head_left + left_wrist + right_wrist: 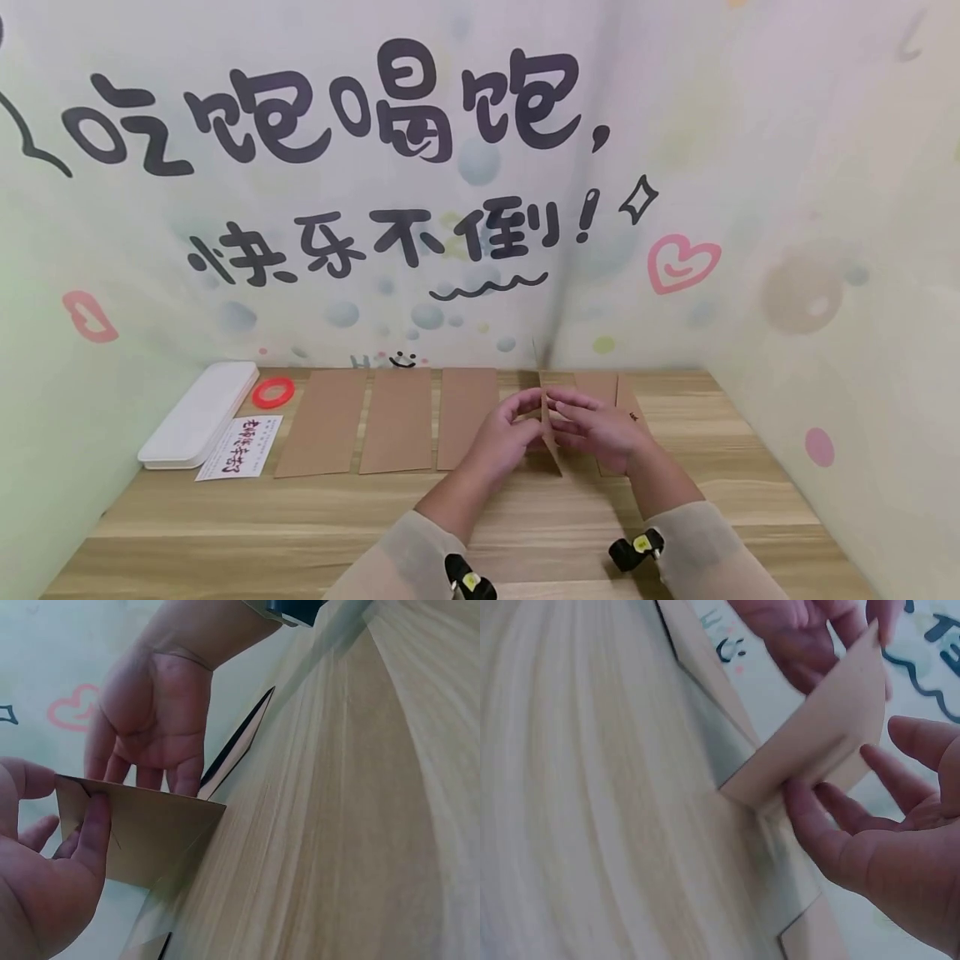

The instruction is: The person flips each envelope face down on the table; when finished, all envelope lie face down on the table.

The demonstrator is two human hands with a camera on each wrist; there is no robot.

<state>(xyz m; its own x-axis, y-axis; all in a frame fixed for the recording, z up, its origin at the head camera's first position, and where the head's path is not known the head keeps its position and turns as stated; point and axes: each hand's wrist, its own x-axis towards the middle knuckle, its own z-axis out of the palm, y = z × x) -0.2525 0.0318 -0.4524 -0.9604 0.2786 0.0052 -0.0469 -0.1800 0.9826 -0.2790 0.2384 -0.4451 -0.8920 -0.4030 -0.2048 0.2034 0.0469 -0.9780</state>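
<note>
A flat brown kraft-paper piece [552, 450] is held up on edge over the table, between my two hands. My left hand [504, 437] pinches it near its upper edge, with the thumb [96, 825] against its left face. From the other side, my right hand [603, 429] reaches in with fingers spread; in the right wrist view its fingertips [866, 752] touch the right face, beside a raised fold. Several matching brown pieces lie in a row, the nearest to the left hand being one brown piece [463, 417], and others [600, 400] partly under the right hand.
At the table's left stand a white case [198, 412], a red ring [273, 392] and a white card [240, 447] with red writing. A printed wall cloth [420, 317] hangs right behind the table [300, 533]. A black wrist camera [633, 552] sits at the right sleeve.
</note>
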